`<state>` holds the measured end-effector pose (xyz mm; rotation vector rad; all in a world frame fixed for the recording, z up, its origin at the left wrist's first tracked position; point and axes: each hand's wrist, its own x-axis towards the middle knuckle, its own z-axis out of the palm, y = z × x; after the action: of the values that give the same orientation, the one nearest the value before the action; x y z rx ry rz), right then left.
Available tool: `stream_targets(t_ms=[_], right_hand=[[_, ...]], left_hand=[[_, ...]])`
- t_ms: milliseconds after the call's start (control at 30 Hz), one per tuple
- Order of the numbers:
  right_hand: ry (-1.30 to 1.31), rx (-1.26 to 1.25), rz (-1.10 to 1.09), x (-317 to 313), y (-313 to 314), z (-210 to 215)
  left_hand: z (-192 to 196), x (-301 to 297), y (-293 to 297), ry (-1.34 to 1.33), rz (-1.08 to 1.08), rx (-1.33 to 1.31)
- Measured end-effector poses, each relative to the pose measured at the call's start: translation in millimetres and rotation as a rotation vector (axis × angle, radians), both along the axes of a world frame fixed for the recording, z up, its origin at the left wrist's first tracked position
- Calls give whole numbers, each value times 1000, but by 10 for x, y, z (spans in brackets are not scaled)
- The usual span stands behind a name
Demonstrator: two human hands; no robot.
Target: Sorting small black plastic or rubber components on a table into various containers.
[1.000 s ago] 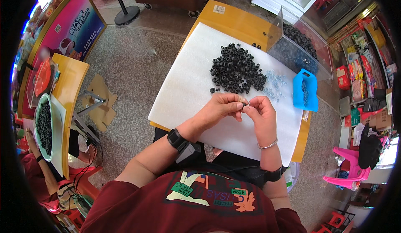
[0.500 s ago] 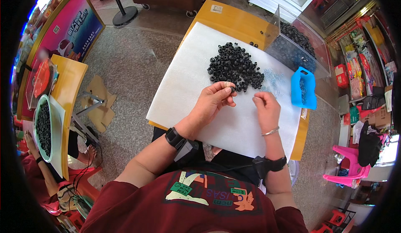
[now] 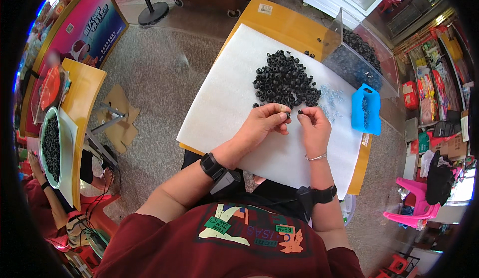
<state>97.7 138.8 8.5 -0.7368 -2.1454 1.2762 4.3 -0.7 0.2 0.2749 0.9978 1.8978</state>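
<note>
Black little rings lie in a heap (image 3: 285, 80) on a white foam sheet (image 3: 219, 103) that covers most of the yellow table (image 3: 289, 26). The person's two hands meet just below that heap, close to it.

The left hand (image 3: 264, 123) has its grip pinched nearly closed on one small black ring (image 3: 288, 114), thumb and fingertips squeezing it. The right hand (image 3: 313, 126) has its grip pinched on another tiny black piece (image 3: 300, 112); it is too small to tell if it is a ring or a plug. The two pieces sit just beside each other, almost touching, between the two grips.

To the right of the grips lie some pale clear bits (image 3: 330, 98) on the foam, and past them a blue scoop (image 3: 365, 109) near the right edge of the sheet. Up and right of the grips stands a clear plastic bin (image 3: 357, 61) with more black pieces inside, at the far corner of the table.

Left of the grips the foam is bare all the way to its edge. Below the grips there is bare foam too, down to the near edge by the person's lap. Beyond the left edge of the table is grey floor (image 3: 149, 63).

Far off to the left, a green bowl (image 3: 50, 146) of black pieces sits on another table, with another person's arm (image 3: 40, 173) near it.
</note>
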Motion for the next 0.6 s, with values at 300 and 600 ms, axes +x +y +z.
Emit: stream_targets(t_ms=[300, 600], right_hand=[[68, -169, 137, 48, -168, 136], [89, 575, 196, 78, -254, 325]], left_hand=[[-12, -17, 17, 90, -63, -10], [-38, -12, 0, 141, -99, 5]])
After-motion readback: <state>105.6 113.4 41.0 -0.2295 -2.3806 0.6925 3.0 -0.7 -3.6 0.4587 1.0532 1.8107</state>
